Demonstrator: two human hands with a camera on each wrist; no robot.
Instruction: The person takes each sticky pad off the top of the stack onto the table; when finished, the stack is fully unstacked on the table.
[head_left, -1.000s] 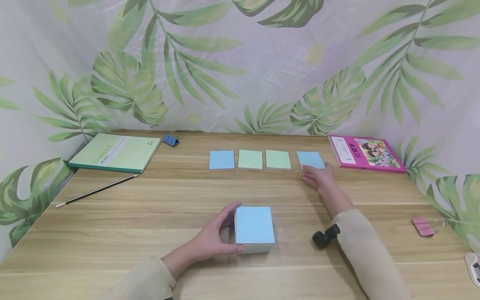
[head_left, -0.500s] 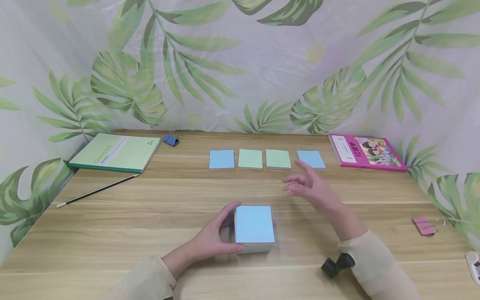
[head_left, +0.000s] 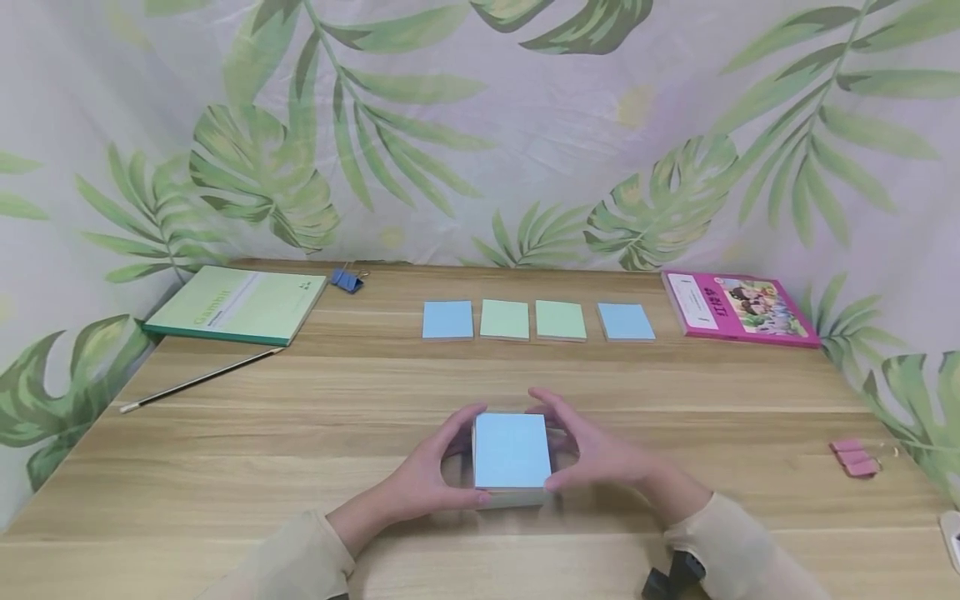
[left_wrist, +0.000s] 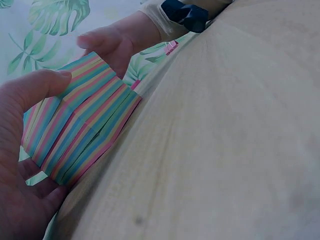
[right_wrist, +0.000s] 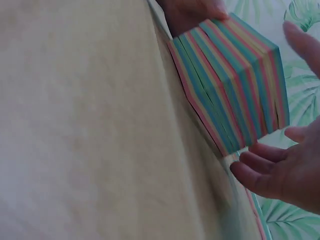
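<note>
A thick stack of sticky notes [head_left: 512, 452] with a blue top sheet stands at the front middle of the wooden table [head_left: 360, 375]. Its sides show stripes of pink, yellow, green and blue in both wrist views. My left hand [head_left: 420, 477] holds the stack from the left, thumb on the near side and fingers at the far side. At its right side my right hand [head_left: 600, 450] is spread around the corner. In the right wrist view, the right thumb [right_wrist: 302, 45] stands off the stack and the other fingers are close beside it.
Along the back lie a blue pad [head_left: 447, 320], two green pads [head_left: 505, 320] and another blue pad [head_left: 626, 322]. A green notebook [head_left: 236, 304], pencil [head_left: 198, 382] and blue binder clip [head_left: 347, 281] lie left. A pink book [head_left: 741, 308] and pink binder clip [head_left: 853, 457] are right.
My right hand has let go of the rightmost blue pad, leaving it in the row, and has come back toward me to the stack's right side. The left hand stays on the stack.
</note>
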